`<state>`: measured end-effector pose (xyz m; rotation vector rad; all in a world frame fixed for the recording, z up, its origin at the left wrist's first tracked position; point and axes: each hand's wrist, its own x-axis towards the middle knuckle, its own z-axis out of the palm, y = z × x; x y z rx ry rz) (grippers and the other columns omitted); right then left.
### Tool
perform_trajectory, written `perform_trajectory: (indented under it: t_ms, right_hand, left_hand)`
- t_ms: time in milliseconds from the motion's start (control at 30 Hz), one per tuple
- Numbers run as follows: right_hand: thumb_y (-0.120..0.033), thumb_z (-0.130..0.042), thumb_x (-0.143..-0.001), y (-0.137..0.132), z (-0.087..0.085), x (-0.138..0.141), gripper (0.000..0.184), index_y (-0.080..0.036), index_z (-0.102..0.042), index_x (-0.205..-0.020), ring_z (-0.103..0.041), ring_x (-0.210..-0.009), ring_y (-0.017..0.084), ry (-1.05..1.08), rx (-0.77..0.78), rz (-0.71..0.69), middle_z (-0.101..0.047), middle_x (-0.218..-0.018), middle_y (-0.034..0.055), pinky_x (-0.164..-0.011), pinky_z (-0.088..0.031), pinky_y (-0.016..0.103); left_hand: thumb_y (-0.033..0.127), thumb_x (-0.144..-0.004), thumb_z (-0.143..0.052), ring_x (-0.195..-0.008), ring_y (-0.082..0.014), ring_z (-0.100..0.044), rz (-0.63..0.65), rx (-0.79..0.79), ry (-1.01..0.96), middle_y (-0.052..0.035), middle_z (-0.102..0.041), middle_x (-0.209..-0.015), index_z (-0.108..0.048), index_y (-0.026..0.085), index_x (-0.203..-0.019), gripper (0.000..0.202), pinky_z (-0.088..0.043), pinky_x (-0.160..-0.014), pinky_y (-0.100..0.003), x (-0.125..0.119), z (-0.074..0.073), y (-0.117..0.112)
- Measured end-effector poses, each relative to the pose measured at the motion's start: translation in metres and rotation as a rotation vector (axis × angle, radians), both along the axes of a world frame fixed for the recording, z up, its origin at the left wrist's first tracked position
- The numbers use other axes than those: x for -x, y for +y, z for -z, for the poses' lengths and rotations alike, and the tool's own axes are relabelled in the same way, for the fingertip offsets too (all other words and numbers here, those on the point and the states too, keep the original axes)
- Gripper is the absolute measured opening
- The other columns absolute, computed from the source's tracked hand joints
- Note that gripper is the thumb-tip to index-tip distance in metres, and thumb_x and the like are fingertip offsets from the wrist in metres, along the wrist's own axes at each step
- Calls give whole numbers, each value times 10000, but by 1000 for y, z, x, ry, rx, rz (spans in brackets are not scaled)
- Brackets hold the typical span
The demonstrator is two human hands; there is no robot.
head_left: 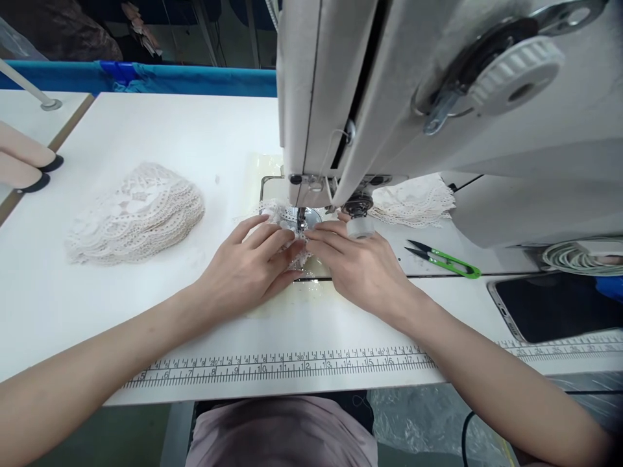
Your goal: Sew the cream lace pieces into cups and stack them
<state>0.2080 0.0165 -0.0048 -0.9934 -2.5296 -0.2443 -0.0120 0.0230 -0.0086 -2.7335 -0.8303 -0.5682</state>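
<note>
A small piece of white lace (278, 210) lies at the needle and presser foot (301, 219) of a white sewing machine (428, 149). My left hand (250, 263) grips the lace from the left, fingers bent and thumb tucked close to them. On the other side my right hand (363, 266) has its fingertips pressed together at the lace's right edge, just right of the foot. Part of the lace is hidden beneath the fingers, and a white knob of the machine hides part of my right hand.
A fanned lace pile (141, 217) lies left; another lace stack (413, 200) sits behind my right hand. Green-handled thread snips (448, 261), a phone (559, 305) and a coiled cable (584, 256) lie right. A printed ruler (292, 366) runs along the table's front edge.
</note>
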Motion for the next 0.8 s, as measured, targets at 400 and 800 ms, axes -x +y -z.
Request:
perform_trajectory:
  t_ms: [400, 800]
  right_hand:
    - [38, -431, -825, 1, 0, 0, 372, -150, -696, -1006, -666, -1007, 194, -23, 17, 14, -756, -1065, 45, -1062, -449, 398]
    - [-96, -488, -872, 4, 2, 4, 307, -138, -659, -1123, -649, -966, 202, 12, 0, -16, -746, -1052, 43, -969, -458, 385]
  left_hand:
    - [329, -968, -532, -1019, -240, -656, -2, 0, 0, -87, -706, -1088, -654, 137, -1151, 292, -488, -1019, -472, 2, -2, 0]
    - [133, -904, -609, -906, -176, -714, 83, -64, -121, -56, -756, -994, -661, 137, -998, 107, -557, -927, -359, 6, -1, 0]
